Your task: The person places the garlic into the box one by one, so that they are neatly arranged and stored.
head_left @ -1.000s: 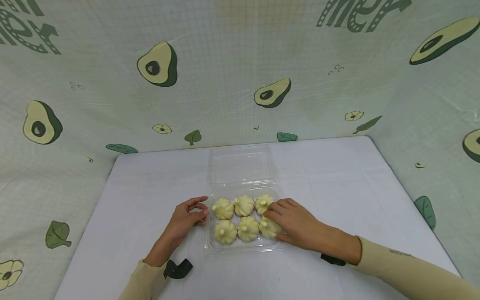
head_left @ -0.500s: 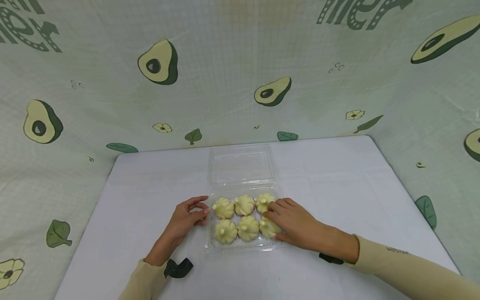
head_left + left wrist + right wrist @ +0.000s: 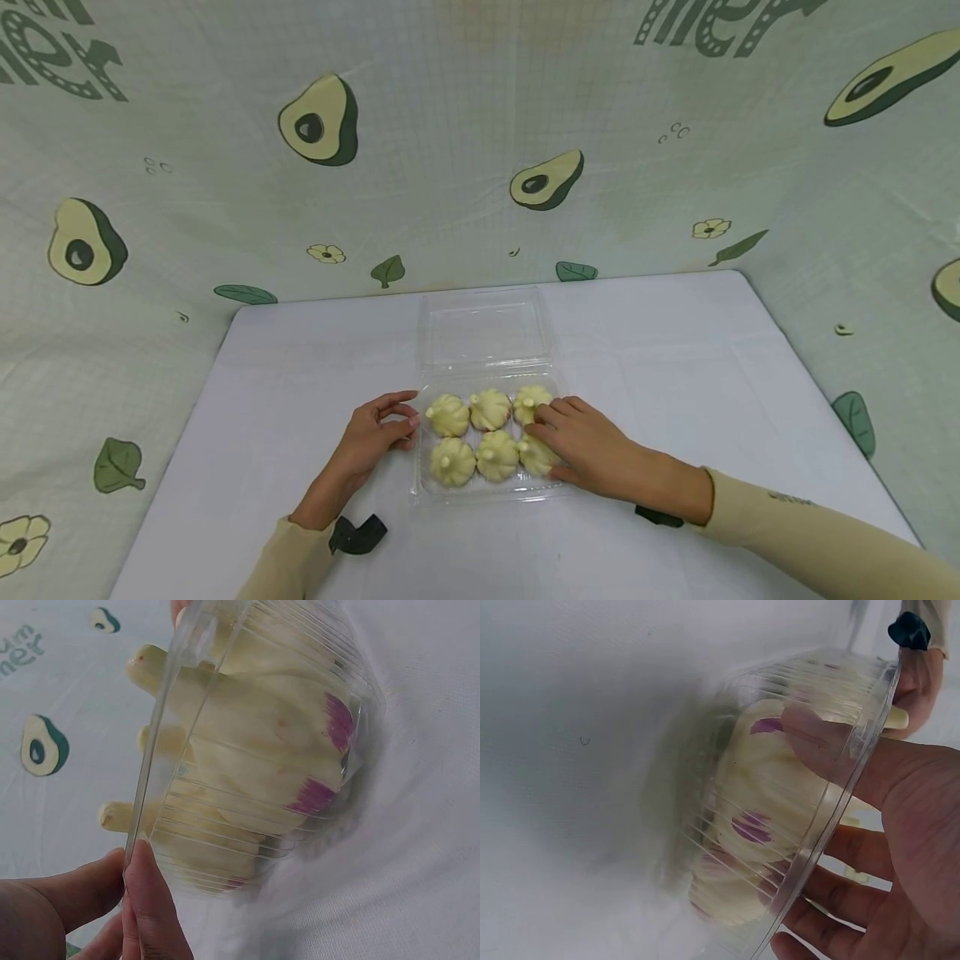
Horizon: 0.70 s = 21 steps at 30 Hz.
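Pale cream garlic bulbs (image 3: 497,455) with purple patches fill a clear plastic clamshell container (image 3: 487,497) in two rows, stems mostly upward. My left hand (image 3: 372,437) is at its left side; in the left wrist view, its thumb and fingers (image 3: 154,900) pinch the container's rim. My right hand (image 3: 583,443) reaches over the right side and grips the front right garlic bulb (image 3: 536,456), which it partly covers. Through the clear wall in the right wrist view, the thumb (image 3: 817,742) lies against that bulb inside the container, and the other fingers pass over the rim.
The container's clear lid (image 3: 483,329) lies folded back behind it on the white-covered table (image 3: 660,358). A cloth wall (image 3: 450,108) printed with avocados stands behind and at both sides. Black straps (image 3: 358,535) are on the wrists.
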Motion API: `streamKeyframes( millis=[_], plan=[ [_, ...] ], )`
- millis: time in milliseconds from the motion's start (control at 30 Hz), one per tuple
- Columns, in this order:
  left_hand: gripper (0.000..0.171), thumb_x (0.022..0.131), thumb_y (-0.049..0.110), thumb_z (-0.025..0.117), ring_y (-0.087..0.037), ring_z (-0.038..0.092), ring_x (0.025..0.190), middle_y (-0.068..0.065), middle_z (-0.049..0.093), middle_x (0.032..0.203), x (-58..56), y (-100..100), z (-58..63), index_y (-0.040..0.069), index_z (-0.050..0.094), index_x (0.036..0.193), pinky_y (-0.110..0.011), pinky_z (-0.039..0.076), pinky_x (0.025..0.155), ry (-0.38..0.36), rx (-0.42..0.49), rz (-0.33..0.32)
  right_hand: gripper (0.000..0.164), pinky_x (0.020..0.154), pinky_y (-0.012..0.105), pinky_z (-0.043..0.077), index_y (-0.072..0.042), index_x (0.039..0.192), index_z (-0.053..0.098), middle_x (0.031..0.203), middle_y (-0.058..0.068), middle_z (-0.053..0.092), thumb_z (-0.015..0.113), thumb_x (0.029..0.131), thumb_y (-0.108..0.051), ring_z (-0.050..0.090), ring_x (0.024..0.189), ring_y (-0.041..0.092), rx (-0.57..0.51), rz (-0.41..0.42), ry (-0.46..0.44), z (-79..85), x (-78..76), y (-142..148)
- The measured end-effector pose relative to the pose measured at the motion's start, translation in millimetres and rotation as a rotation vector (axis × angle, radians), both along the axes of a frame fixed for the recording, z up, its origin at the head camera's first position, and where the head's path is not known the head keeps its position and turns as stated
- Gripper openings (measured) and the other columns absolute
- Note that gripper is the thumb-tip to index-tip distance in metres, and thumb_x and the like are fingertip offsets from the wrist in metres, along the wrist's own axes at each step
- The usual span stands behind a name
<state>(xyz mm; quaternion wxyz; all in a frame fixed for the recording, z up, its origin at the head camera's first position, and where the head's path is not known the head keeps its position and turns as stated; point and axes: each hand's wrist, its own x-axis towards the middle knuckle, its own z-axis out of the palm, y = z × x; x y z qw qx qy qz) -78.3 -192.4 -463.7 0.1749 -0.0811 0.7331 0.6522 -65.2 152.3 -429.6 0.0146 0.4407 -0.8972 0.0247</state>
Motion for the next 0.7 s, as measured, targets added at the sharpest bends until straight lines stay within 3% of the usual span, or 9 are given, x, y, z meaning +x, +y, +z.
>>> streamKeyframes(
  millis=[400, 700],
  plan=[
    [0.051, 0.101, -0.002, 0.068, -0.010, 0.069, 0.074, -0.010, 0.064, 0.110, 0.8, 1, -0.1, -0.006, 0.053, 0.149, -0.023, 0.062, 0.069, -0.004, -0.004, 0.010, 0.061, 0.100, 0.039, 0.053, -0.008, 0.126, 0.074, 0.112, 0.001, 0.067, 0.094, 0.078, -0.040, 0.061, 0.108, 0.023, -0.005, 0.007, 0.048, -2.6, 2.8, 3],
    [0.050, 0.101, -0.002, 0.068, -0.010, 0.069, 0.074, -0.010, 0.064, 0.111, 0.4, 1, -0.5, -0.006, 0.054, 0.148, -0.024, 0.062, 0.069, -0.005, -0.002, 0.014, 0.055, 0.101, 0.042, 0.053, -0.007, 0.122, 0.073, 0.115, 0.004, 0.067, 0.092, 0.082, -0.040, 0.062, 0.110, 0.024, -0.092, 0.005, 0.122, 14.1, 5.9, 17]
  ],
)
